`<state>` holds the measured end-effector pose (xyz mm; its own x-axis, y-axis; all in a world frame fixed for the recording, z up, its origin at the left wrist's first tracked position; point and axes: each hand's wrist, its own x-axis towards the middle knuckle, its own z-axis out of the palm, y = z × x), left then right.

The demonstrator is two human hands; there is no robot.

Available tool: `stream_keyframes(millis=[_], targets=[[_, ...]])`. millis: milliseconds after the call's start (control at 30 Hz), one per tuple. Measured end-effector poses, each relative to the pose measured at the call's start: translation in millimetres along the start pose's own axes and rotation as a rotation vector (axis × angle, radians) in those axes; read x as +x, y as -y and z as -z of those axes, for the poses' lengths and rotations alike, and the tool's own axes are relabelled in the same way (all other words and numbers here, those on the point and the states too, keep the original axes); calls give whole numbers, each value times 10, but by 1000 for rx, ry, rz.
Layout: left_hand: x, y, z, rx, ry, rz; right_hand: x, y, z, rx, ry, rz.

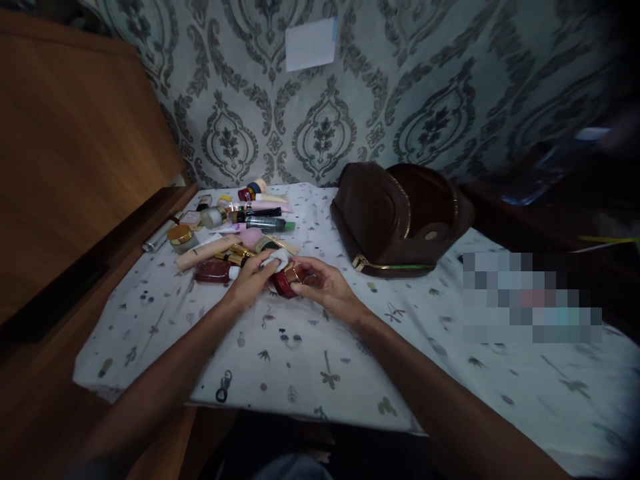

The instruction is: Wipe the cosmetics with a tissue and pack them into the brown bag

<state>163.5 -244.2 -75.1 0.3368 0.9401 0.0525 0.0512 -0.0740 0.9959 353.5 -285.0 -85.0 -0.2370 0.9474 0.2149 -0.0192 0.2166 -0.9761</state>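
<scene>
My right hand (327,287) is closed around a red cosmetic jar (285,283) with a gold-coloured lid, tilted on its side above the cloth. My left hand (251,279) pinches a crumpled white wipe (276,259) against the jar's left side. Just left of my left hand lies a dark red bottle (213,272) with a white cap. Behind it are a long beige tube (209,251), a pink sponge (251,237) and a clear bottle with a green cap (270,224). Farther left stands a glass jar with a gold lid (181,237).
A brown zipped bag (385,213) stands at the back right on the patterned white cloth (300,373). Wooden furniture (80,127) borders the left side. Patterned wallpaper (325,127) rises behind, with a white paper (310,45) on it. A blurred-out patch covers something at right.
</scene>
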Motion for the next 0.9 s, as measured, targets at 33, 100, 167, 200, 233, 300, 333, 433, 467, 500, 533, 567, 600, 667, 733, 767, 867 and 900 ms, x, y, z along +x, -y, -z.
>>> stream_keyframes(millis=[33, 100, 167, 200, 233, 300, 333, 433, 467, 500, 533, 567, 600, 667, 733, 767, 867, 900], targets=[[6, -8, 11, 48, -1, -49, 0, -3, -2, 13, -5, -14], [16, -35, 35, 158, -1, -176, 3, -14, -2, 38, -13, -53], [21, -66, 57, 255, -16, -275, 13, -32, 6, 37, -40, -85], [20, -78, 65, 293, -23, -302, 20, -42, 13, 22, -63, -98], [17, -87, 71, 324, -28, -322, 27, -50, 22, -1, -88, -110], [2, -96, 77, 391, -10, -353, 40, -58, 42, -55, -131, -125], [-8, -98, 76, 427, 7, -369, 45, -56, 49, -83, -141, -128], [-41, -112, 64, 529, 42, -421, 48, -33, 57, -146, -151, -111], [-52, -119, 57, 556, 41, -437, 47, -24, 56, -155, -153, -103], [-61, -127, 51, 579, 38, -453, 46, -18, 54, -156, -151, -99], [-69, -134, 44, 598, 36, -467, 46, -16, 55, -150, -145, -97], [-76, -139, 39, 614, 35, -479, 46, -18, 59, -140, -137, -94], [-81, -142, 35, 629, 38, -489, 47, -24, 66, -129, -124, -93], [-88, -141, 32, 657, 45, -500, 52, -48, 91, -107, -91, -84], [-90, -136, 38, 684, 41, -506, 57, -76, 120, -75, -49, -75], [-90, -133, 42, 697, 37, -511, 59, -88, 131, -56, -27, -75], [-88, -131, 57, 731, 30, -535, 62, -101, 137, 4, 0, -88], [-88, -133, 59, 739, 32, -544, 62, -97, 130, 13, -8, -94]])
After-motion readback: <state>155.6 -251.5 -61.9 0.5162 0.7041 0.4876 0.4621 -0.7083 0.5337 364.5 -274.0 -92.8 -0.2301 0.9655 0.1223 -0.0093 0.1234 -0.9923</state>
